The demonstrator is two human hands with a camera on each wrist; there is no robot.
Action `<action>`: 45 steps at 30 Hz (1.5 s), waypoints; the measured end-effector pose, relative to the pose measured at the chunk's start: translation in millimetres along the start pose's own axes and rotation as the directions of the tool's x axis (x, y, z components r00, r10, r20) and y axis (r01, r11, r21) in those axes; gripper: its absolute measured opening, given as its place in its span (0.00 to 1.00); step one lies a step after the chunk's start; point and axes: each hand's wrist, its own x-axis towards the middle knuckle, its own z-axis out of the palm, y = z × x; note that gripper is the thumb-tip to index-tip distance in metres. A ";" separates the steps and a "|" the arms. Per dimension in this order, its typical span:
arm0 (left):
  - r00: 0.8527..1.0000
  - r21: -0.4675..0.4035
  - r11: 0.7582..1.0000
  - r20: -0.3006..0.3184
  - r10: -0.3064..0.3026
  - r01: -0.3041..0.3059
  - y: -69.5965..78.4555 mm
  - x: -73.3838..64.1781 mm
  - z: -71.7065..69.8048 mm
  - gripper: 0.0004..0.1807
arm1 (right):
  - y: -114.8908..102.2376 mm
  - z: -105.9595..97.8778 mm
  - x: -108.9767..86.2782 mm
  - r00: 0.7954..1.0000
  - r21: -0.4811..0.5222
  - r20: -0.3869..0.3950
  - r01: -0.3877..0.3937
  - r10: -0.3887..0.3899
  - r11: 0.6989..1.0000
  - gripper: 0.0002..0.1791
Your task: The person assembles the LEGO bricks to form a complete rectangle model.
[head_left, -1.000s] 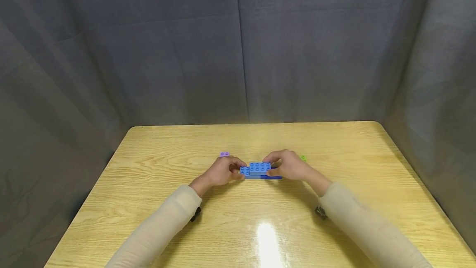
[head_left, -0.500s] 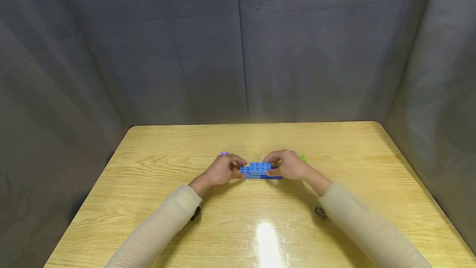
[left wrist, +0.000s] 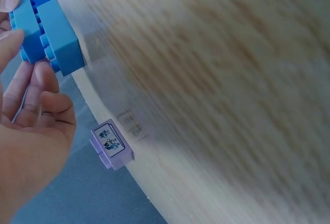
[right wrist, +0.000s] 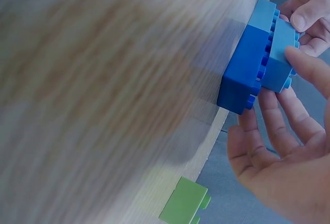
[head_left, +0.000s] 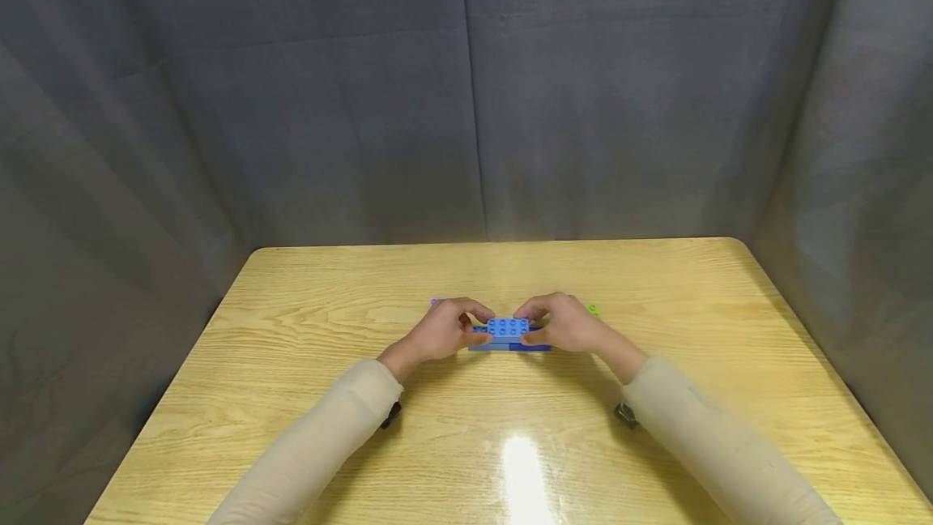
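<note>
A light blue toy building brick (head_left: 508, 328) sits on top, bridging two bricks side by side on the table. Beneath it, the left one is a light blue brick (left wrist: 63, 37) and the right one a dark blue brick (right wrist: 241, 67). My left hand (head_left: 443, 330) pinches the left end of the top brick, thumb on the near face and fingers behind. At the other end my right hand (head_left: 571, 324) grips the same brick between thumb and fingers. Rows of studs show between the layers in both wrist views.
A purple brick (left wrist: 112, 145) with a printed picture stands behind my left hand, mostly hidden in the head view. Beyond my right hand lies a green brick (right wrist: 184, 201). Grey curtains (head_left: 364, 104) enclose the wooden table (head_left: 452, 460) at the back and sides.
My left hand has moved right, from the lower light blue brick's end to the top brick, now covering more of the lower one. My right hand has kept its grip, almost still.
</note>
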 end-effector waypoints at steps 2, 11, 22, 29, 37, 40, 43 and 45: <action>1.000 0.000 1.000 0.003 -0.004 0.004 0.1 0.3 0.5 0.18 | 0.0 -0.3 -0.2 1.000 0.003 0.000 0.000 0.000 1.000 0.16; 1.000 -0.001 1.000 0.000 -0.018 0.018 1.0 1.5 1.5 0.17 | 0.0 -2.6 0.1 1.000 0.015 0.000 0.003 -0.003 1.000 0.15; 1.000 -0.018 1.000 -0.011 -0.015 0.015 0.6 3.0 1.5 0.16 | 0.1 -3.4 3.1 1.000 -0.019 -0.011 0.010 -0.010 1.000 0.15; 1.000 0.000 1.000 -0.017 -0.001 0.001 0.1 4.3 2.9 0.17 | 1.6 -2.9 2.8 1.000 -0.017 -0.004 -0.004 0.004 1.000 0.15; 1.000 -0.017 1.000 -0.022 -0.012 0.011 -0.3 4.2 2.7 0.15 | -1.3 -3.3 2.2 1.000 -0.036 -0.007 0.017 -0.017 0.999 0.15; 1.000 -0.025 1.000 -0.021 -0.015 0.015 -0.8 4.6 2.6 0.14 | -2.3 -3.9 1.7 1.000 -0.036 -0.004 0.020 -0.021 0.999 0.15; 1.000 -0.028 0.999 -0.021 -0.017 0.017 -1.4 5.0 3.1 0.14 | -2.0 -4.5 1.7 1.000 -0.031 0.004 0.022 -0.022 0.999 0.15; 1.000 -0.025 1.000 -0.025 -0.018 0.018 -1.8 5.4 3.7 0.15 | -1.2 -4.6 2.0 1.000 -0.035 0.005 0.028 -0.028 0.999 0.15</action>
